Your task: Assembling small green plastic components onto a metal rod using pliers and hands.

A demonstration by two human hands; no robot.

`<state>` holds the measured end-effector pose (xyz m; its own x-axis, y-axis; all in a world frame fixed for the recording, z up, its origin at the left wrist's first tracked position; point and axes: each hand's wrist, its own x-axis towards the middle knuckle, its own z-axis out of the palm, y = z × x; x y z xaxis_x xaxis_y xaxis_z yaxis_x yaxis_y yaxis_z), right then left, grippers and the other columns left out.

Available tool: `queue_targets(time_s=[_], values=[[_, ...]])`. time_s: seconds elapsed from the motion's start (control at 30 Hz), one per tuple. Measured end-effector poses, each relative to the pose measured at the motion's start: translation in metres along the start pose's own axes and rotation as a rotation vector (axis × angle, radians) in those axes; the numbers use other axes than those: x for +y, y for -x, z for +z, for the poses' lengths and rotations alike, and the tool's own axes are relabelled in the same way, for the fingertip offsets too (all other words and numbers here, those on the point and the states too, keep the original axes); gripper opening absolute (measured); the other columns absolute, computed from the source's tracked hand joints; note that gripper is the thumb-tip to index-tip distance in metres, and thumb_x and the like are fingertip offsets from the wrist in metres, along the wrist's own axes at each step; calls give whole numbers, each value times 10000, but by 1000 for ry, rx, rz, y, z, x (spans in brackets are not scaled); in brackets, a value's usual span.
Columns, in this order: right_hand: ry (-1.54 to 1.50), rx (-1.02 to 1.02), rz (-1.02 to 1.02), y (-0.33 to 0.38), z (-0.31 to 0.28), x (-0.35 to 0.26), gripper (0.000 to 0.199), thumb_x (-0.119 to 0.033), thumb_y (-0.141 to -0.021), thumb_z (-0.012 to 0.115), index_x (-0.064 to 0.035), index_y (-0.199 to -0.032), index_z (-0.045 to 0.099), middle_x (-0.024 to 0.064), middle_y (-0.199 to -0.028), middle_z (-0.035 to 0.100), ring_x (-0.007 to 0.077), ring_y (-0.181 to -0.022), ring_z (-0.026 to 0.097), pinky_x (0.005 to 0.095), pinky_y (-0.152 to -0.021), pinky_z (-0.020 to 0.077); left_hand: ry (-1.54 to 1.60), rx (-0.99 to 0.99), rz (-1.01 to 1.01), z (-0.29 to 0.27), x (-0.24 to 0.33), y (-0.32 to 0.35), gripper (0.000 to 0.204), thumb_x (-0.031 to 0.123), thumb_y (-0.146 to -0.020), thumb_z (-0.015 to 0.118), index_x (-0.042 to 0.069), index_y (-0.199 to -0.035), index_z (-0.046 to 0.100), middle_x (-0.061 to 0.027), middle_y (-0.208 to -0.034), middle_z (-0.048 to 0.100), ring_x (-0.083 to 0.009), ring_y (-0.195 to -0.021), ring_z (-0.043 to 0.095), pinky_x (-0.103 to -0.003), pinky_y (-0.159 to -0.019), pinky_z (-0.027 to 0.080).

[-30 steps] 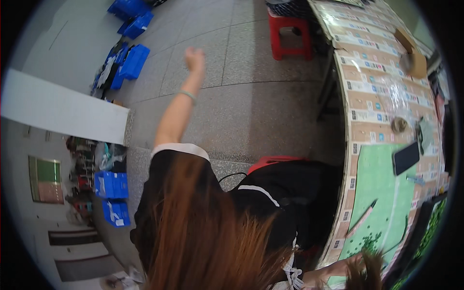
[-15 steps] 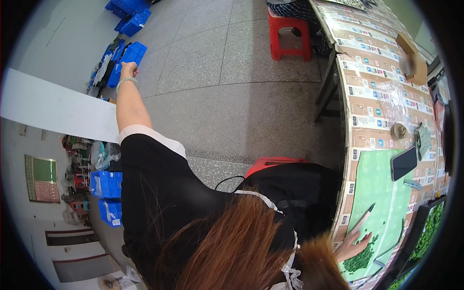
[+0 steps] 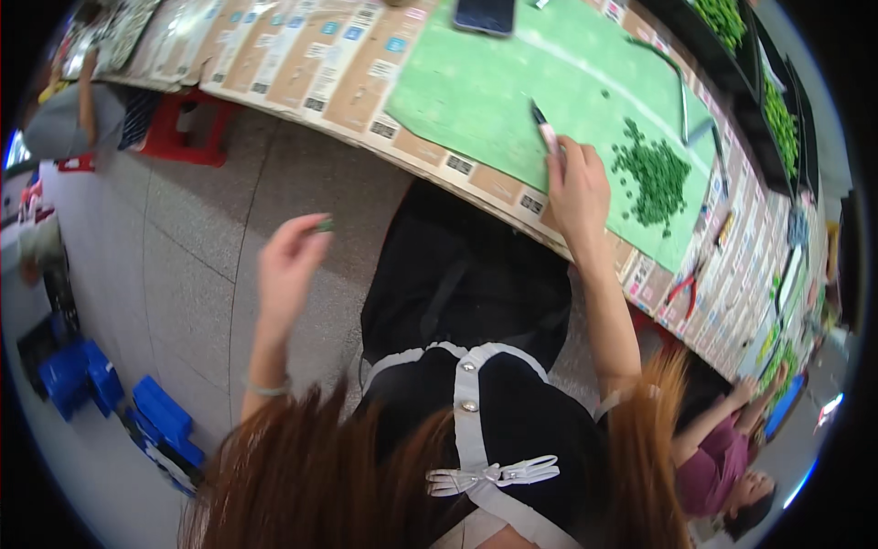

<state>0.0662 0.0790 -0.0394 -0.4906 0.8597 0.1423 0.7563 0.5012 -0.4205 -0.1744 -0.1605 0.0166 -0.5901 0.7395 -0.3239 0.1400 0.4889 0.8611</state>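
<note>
My left hand [image 3: 291, 265] is raised over the floor, left of the table edge. Its thumb and fingers pinch a small dark green piece [image 3: 324, 224]. My right hand [image 3: 580, 188] rests at the near edge of a green mat [image 3: 466, 101], its fingers closed around a slim pen-like tool [image 3: 546, 130] with a pinkish handle and dark pointed tip. The tool's exact kind does not show. Just right of that hand, a heap of small green pieces [image 3: 654, 178] lies on the mat, a few of them scattered around it.
A phone [image 3: 485, 16] lies at the mat's far edge. Red-handled pliers [image 3: 682, 287] lie on the table at right, below black trays [image 3: 773, 137] of green pieces. A co-worker [image 3: 718, 462] sits at lower right. A red stool [image 3: 187, 128] and blue crates [image 3: 82, 375] stand at left.
My view has swung toward the table. My left hand has come back from its outstretched reach near the blue crates. My right hand, earlier with fingers spread beside the tool, now closes on it.
</note>
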Motion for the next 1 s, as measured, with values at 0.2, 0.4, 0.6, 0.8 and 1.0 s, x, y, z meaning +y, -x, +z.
queue_targets(time_s=[0.2,0.4,0.6,0.8,1.0], values=[[-523,-55,214,37,-31,-9,210,-83,-897,471,42,-1061,516,202,-801,541,341,-724,541,378,-663,430,-22,-46,338,135,31,-39,146,45,-809,623,14,-952,610,-76,-855,575,-148,-703,574,-238,-639,466],[-518,-313,170,75,-27,-22,426,-29,-857,490,-39,-1276,414,184,-843,533,374,-718,549,403,-630,462,-353,68,477,175,20,-56,105,69,-759,644,94,-840,582,-62,-787,540,-266,-627,583,-360,-528,471],[-430,-317,46,66,-15,-24,470,-35,-835,513,-107,-1292,429,130,-768,515,329,-627,560,402,-536,453,-474,48,488,169,29,-60,127,94,-750,650,113,-850,573,-58,-809,539,-274,-609,584,-367,-505,469],[-419,-384,105,61,-17,-24,453,-19,-834,514,-95,-1277,459,149,-763,528,329,-645,548,395,-574,433,-444,16,487,170,29,-62,100,78,-762,645,97,-844,590,-68,-792,536,-272,-606,581,-365,-496,458],[-325,-416,36,62,-15,-30,521,2,-794,527,-101,-1297,442,116,-758,516,285,-611,556,361,-520,457,-422,13,473,168,27,-64,105,57,-745,661,85,-826,600,-69,-767,531,-266,-588,570,-351,-494,455]])
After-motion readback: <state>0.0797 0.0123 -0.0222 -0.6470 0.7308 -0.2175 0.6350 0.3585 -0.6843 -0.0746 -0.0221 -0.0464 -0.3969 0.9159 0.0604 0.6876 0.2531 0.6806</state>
